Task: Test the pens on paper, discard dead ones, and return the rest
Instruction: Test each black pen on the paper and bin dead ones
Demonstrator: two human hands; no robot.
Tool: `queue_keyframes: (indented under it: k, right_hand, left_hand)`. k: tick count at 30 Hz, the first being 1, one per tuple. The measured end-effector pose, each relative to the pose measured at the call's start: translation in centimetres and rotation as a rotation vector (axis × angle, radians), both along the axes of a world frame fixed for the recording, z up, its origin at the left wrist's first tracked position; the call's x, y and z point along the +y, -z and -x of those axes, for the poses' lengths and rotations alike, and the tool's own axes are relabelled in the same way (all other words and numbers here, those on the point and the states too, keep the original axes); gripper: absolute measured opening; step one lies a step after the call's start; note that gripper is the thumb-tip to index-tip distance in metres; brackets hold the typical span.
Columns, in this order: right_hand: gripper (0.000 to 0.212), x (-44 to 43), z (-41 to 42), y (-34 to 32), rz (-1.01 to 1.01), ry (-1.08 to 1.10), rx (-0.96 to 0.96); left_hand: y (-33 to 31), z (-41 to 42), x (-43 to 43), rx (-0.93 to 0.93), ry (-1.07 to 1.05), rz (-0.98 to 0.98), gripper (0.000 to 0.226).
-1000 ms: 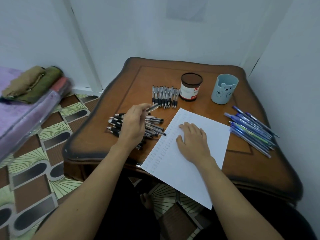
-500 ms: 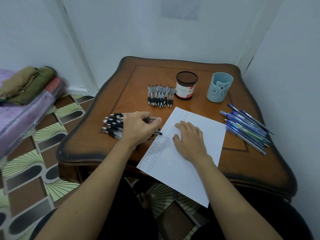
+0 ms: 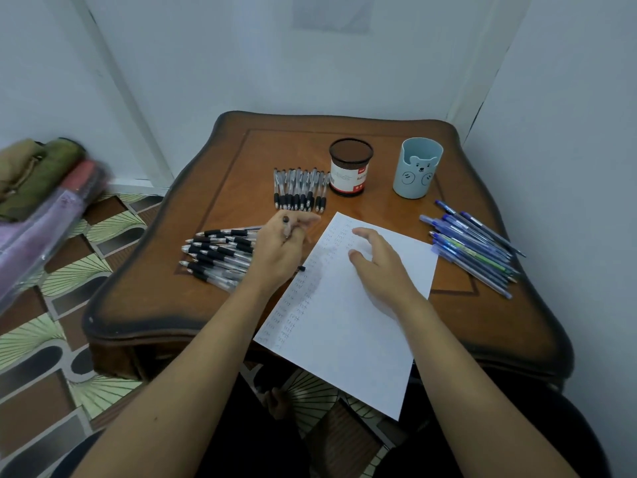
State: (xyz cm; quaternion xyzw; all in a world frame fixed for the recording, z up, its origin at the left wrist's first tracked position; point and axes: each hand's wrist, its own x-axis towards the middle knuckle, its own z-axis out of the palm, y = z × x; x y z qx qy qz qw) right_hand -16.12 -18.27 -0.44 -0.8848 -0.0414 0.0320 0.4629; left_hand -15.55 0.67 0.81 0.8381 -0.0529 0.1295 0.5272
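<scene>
Left hand (image 3: 277, 251), centre of frame: fingers curled round one pen (image 3: 286, 226), its black end sticking up out of the fist, just over the left edge of the paper (image 3: 348, 326). Right hand (image 3: 379, 267): fingers loose and spread, grasping nothing, over the upper part of the sheet; contact not discernible. Paper lay slanted at centre, lower corner overhanging the table (image 3: 148, 305), small marks in columns down its left side. Loose pile of black-grip pens (image 3: 213, 257) just left of the left hand. Neat row of black-grip pens (image 3: 298, 189) above centre, beside a dark labelled cup (image 3: 350, 174); blue bear cup (image 3: 417, 170) further right. Blue pens (image 3: 472, 246) heaped at the table's right.
</scene>
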Motion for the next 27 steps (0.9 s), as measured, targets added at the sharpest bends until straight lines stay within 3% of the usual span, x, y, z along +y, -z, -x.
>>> queue_keyframes:
  k: [8,11,17,27]
  right_hand:
    - [0.042,-6.5,-1.0,1.5,0.390,0.054,-0.142]
    - [0.045,-8.0,-0.8,2.0,0.496,-0.013,-0.135]
    - [0.047,-8.8,-0.4,2.9,0.549,-0.105,-0.193]
    - [0.049,-8.7,-0.3,3.6,0.564,-0.105,-0.185]
  left_hand:
    - [1.1,-2.9,-4.4,0.034,0.091,0.129,0.047]
    - [1.5,-4.4,-5.6,0.090,0.101,0.234,0.042]
    - [2.8,-6.4,-6.9,0.121,0.033,0.198,0.010]
    - [3.8,-6.9,-7.1,0.062,-0.207,0.137,0.020]
